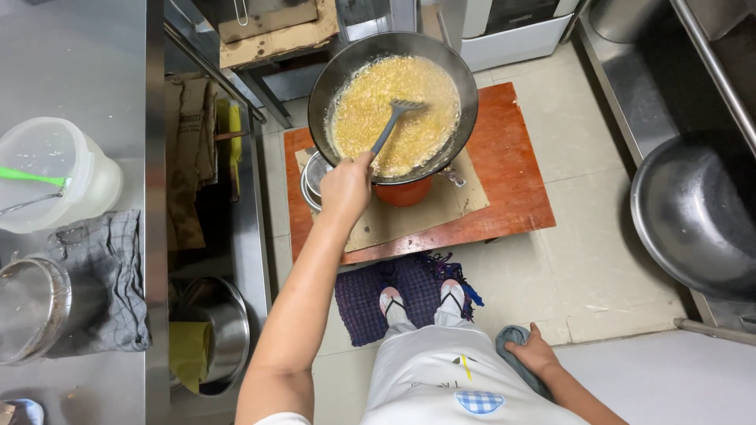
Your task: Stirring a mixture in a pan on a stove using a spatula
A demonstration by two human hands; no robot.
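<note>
Listing by size, largest first, placed from the left hand's grip on the spatula.

1. Low reddish-brown wooden table: standing on the tiled floor, beneath and beyond the grip; a sheet of brown cardboard lies on it.
2. Wide dark round metal wok: just beyond the grip, resting on an orange pot-shaped stove, filled with a yellow, foamy, grainy mixture.
3. Large grey steel bowl: well apart, far to the right of the grip.
4. Translucent round plastic tub with a green-handled utensil inside: well apart to the left of the grip, on a steel counter.
5. Grey checked cloth: left of and nearer than the grip, on the same counter.
6. Dark purple woven mat: on the floor, nearer than the grip, under the person's sandalled feet.
7. Grey slotted spatula: handle running up from the grip, its head lying in the mixture.
8. Left hand: fingers wrapped fully round the spatula's handle end.
9. Right hand: well apart, low and right of the grip, fingers curled round a small blue-grey cloth at the hip.
</note>
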